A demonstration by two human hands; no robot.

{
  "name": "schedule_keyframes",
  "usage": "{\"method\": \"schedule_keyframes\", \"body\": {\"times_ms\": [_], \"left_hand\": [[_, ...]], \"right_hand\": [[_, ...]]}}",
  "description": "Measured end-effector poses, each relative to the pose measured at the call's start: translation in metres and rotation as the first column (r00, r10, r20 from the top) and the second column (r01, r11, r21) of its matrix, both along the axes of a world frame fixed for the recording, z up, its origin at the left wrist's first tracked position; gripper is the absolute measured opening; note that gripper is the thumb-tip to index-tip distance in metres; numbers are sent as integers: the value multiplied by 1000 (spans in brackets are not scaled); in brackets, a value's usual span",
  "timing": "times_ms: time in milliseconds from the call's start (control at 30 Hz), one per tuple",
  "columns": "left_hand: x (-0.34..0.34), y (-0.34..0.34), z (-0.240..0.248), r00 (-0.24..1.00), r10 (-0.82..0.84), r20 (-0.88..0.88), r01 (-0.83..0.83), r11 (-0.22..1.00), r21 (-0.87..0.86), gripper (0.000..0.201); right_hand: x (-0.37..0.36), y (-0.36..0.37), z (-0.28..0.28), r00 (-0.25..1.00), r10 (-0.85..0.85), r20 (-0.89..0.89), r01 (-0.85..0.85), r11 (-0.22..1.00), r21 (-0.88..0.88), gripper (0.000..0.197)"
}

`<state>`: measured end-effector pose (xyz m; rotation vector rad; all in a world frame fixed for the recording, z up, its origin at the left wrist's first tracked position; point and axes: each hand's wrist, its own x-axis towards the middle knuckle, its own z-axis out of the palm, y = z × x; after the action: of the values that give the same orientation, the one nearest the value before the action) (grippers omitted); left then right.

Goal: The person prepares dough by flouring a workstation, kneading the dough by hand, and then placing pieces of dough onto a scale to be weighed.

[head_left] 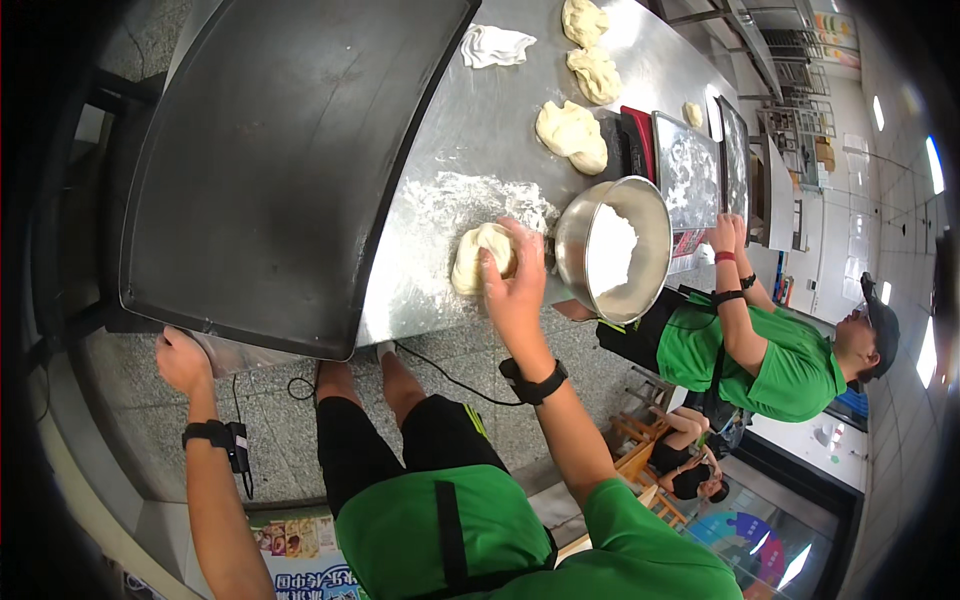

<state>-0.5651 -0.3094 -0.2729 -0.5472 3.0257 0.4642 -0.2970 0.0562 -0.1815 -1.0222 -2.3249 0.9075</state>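
Note:
My right hand (514, 285) presses on a pale lump of dough (478, 258) lying on a floured patch of the steel table (470, 130). My left hand (182, 360) is closed around the near corner of a large dark baking tray (270, 160) that covers the table's left part. A steel bowl (612, 250) with white flour stands just right of the dough, close to my right hand. Both wrists carry black bands.
Several more dough lumps (572, 133) lie farther along the table, with a white cloth (495, 45) and floured metal trays (688, 170). A person in a green shirt (770, 355) stands at the right with both hands on the table edge. Another person sits behind on the floor side.

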Motion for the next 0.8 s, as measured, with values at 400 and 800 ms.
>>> {"method": "schedule_keyframes", "body": {"times_ms": [400, 800], "left_hand": [[1, 6, 10, 999, -23, 23, 23, 1000, 15, 53], [1, 11, 8, 1000, -2, 0, 2, 998, 59, 53]], "right_hand": [[15, -14, 8, 940, 181, 288, -234, 958, 163, 48], [-12, 7, -20, 995, 74, 66, -88, 968, 235, 48]]}}
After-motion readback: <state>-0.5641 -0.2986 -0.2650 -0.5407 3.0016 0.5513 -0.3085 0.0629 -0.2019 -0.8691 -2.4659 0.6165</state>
